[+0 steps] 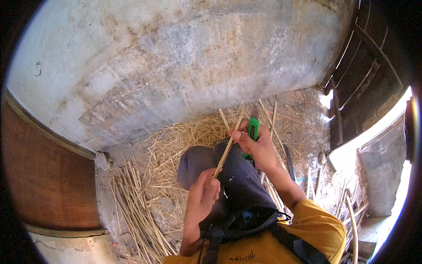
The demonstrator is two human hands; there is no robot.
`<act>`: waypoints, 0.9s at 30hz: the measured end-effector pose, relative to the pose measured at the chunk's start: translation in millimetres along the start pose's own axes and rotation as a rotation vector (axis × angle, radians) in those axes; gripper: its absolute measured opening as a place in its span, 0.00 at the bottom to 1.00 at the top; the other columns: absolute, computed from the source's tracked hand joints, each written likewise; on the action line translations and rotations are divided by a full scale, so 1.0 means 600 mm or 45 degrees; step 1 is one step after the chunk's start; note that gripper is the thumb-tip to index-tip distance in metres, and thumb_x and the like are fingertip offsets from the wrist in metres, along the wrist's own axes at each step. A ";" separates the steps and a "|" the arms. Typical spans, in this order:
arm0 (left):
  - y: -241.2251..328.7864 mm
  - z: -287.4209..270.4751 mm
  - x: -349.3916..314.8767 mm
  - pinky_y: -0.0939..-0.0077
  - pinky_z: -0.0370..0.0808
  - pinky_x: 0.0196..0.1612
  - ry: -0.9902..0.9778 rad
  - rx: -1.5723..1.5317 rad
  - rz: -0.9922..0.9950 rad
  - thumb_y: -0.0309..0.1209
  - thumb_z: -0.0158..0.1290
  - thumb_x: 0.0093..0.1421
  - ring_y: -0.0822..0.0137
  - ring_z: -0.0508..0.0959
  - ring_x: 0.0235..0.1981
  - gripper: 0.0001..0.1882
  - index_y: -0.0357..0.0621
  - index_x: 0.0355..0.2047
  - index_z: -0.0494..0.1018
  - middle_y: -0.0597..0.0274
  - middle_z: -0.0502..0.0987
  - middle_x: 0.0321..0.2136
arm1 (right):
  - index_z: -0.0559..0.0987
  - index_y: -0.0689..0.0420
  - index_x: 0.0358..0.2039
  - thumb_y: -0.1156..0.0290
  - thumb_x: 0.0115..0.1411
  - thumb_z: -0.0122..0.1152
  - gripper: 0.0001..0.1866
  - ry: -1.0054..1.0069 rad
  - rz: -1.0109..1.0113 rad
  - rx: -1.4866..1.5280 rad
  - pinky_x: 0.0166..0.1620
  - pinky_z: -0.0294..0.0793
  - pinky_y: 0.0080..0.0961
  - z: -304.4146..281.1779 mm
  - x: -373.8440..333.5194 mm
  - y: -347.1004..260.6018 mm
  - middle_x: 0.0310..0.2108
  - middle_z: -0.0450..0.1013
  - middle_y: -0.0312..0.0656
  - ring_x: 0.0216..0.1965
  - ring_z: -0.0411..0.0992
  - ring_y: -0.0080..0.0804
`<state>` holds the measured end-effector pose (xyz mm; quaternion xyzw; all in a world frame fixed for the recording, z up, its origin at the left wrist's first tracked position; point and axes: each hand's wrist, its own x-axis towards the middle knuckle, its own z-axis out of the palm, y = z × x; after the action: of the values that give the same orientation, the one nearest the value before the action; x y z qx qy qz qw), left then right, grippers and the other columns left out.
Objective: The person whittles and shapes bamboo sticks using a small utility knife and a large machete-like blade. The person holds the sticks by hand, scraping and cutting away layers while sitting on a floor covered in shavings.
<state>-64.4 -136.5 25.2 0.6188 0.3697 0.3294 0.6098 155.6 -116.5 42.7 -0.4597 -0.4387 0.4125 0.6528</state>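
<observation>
A thin, pale bamboo strip point(227, 152) slants up and away over my legs. My left hand point(203, 193) pinches its near end between thumb and fingers. Higher up, my right hand point(259, 147) grips the same strip between thumb and forefinger. That hand also keeps a green utility knife point(252, 128) against the palm, one end standing out above the fingers and the other showing below. The blade cannot be made out. Beneath both hands lie my dark trousers point(246, 185).
Curly shavings point(176, 145) cover the ground ahead. A bundle of long strips point(136, 207) lies at left, beside a brown wooden panel point(52, 171). A stained pale wall point(189, 66) closes off the front. More sticks point(351, 220) lean at right, near a dark slatted wall point(369, 66).
</observation>
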 end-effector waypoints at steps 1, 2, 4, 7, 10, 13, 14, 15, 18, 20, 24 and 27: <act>-0.004 -0.006 -0.002 0.85 0.61 0.23 -0.012 -0.089 -0.051 0.36 0.46 0.75 0.83 0.64 0.21 0.15 0.38 0.52 0.74 0.73 0.67 0.22 | 0.79 0.62 0.47 0.66 0.67 0.62 0.14 0.012 0.024 0.022 0.22 0.52 0.14 -0.006 0.004 -0.002 0.26 0.71 0.29 0.20 0.58 0.12; -0.010 -0.013 -0.004 0.85 0.61 0.23 -0.009 -0.090 -0.055 0.36 0.46 0.75 0.83 0.64 0.21 0.15 0.38 0.52 0.74 0.73 0.67 0.22 | 0.79 0.62 0.47 0.66 0.67 0.61 0.14 0.015 0.042 0.033 0.22 0.52 0.14 -0.006 0.005 -0.004 0.26 0.70 0.29 0.19 0.58 0.12; -0.018 -0.023 -0.007 0.83 0.60 0.21 -0.042 -0.071 -0.048 0.40 0.45 0.75 0.81 0.62 0.18 0.18 0.34 0.48 0.73 0.71 0.65 0.20 | 0.78 0.62 0.48 0.66 0.68 0.60 0.14 0.015 0.072 0.038 0.23 0.51 0.14 -0.003 0.007 -0.014 0.26 0.69 0.29 0.19 0.57 0.12; -0.024 -0.023 -0.012 0.84 0.58 0.20 0.027 -0.094 -0.051 0.40 0.46 0.75 0.82 0.61 0.18 0.18 0.34 0.45 0.73 0.72 0.65 0.20 | 0.78 0.63 0.49 0.65 0.69 0.59 0.15 0.010 -0.046 0.042 0.24 0.53 0.15 0.005 -0.002 -0.009 0.27 0.69 0.31 0.21 0.58 0.14; -0.010 -0.016 -0.010 0.84 0.56 0.18 0.109 -0.188 -0.080 0.40 0.47 0.75 0.83 0.60 0.17 0.18 0.34 0.44 0.73 0.73 0.64 0.20 | 0.78 0.63 0.50 0.61 0.68 0.61 0.18 -0.041 -0.332 -0.235 0.26 0.59 0.17 -0.007 -0.016 0.032 0.29 0.70 0.35 0.23 0.63 0.19; -0.007 -0.014 -0.009 0.84 0.55 0.17 0.153 -0.284 -0.065 0.40 0.48 0.74 0.83 0.59 0.16 0.18 0.34 0.42 0.73 0.74 0.64 0.19 | 0.79 0.60 0.50 0.58 0.65 0.64 0.20 -0.194 -0.597 -0.681 0.28 0.67 0.24 -0.009 -0.027 0.028 0.30 0.73 0.41 0.25 0.71 0.30; -0.005 -0.014 -0.009 0.84 0.55 0.17 0.157 -0.285 -0.065 0.40 0.48 0.74 0.83 0.59 0.16 0.18 0.34 0.42 0.73 0.74 0.64 0.19 | 0.80 0.58 0.50 0.57 0.63 0.67 0.21 -0.290 -0.718 -0.838 0.28 0.72 0.30 -0.006 -0.031 0.021 0.31 0.76 0.44 0.26 0.76 0.37; -0.001 -0.013 -0.011 0.86 0.56 0.19 0.155 -0.280 -0.080 0.38 0.48 0.74 0.84 0.60 0.17 0.15 0.37 0.43 0.74 0.76 0.64 0.20 | 0.80 0.58 0.50 0.57 0.63 0.67 0.21 -0.294 -0.718 -0.836 0.28 0.72 0.30 -0.003 -0.036 0.016 0.31 0.76 0.44 0.26 0.76 0.37; 0.012 -0.006 -0.016 0.87 0.57 0.21 0.171 -0.220 -0.107 0.34 0.48 0.74 0.85 0.62 0.19 0.11 0.39 0.42 0.75 0.76 0.65 0.21 | 0.81 0.55 0.48 0.59 0.58 0.70 0.21 -0.376 -0.647 -1.006 0.27 0.74 0.35 0.004 -0.043 0.009 0.29 0.75 0.41 0.26 0.77 0.42; 0.013 0.001 -0.016 0.87 0.58 0.22 0.188 -0.166 -0.121 0.33 0.49 0.74 0.85 0.62 0.20 0.11 0.39 0.42 0.76 0.76 0.65 0.21 | 0.82 0.54 0.48 0.59 0.57 0.71 0.20 -0.331 -0.741 -1.048 0.25 0.73 0.36 0.010 -0.044 0.009 0.26 0.74 0.38 0.23 0.76 0.41; 0.011 0.009 -0.017 0.85 0.59 0.26 0.262 0.008 0.028 0.30 0.49 0.73 0.83 0.62 0.24 0.09 0.37 0.41 0.76 0.74 0.68 0.22 | 0.82 0.53 0.48 0.59 0.56 0.71 0.20 -0.331 -0.747 -1.083 0.24 0.72 0.36 0.007 -0.045 0.006 0.24 0.72 0.38 0.22 0.75 0.40; 0.009 0.010 -0.018 0.84 0.60 0.27 0.274 -0.001 0.035 0.28 0.49 0.72 0.82 0.62 0.25 0.09 0.37 0.41 0.76 0.73 0.68 0.22 | 0.82 0.53 0.48 0.59 0.56 0.71 0.21 -0.313 -0.774 -1.093 0.23 0.71 0.36 0.010 -0.043 0.007 0.23 0.71 0.38 0.20 0.74 0.40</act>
<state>-64.8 -148.8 30.6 0.5846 0.4244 0.4026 0.5622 142.4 -138.4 34.6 -0.4857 -0.7542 0.0396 0.4401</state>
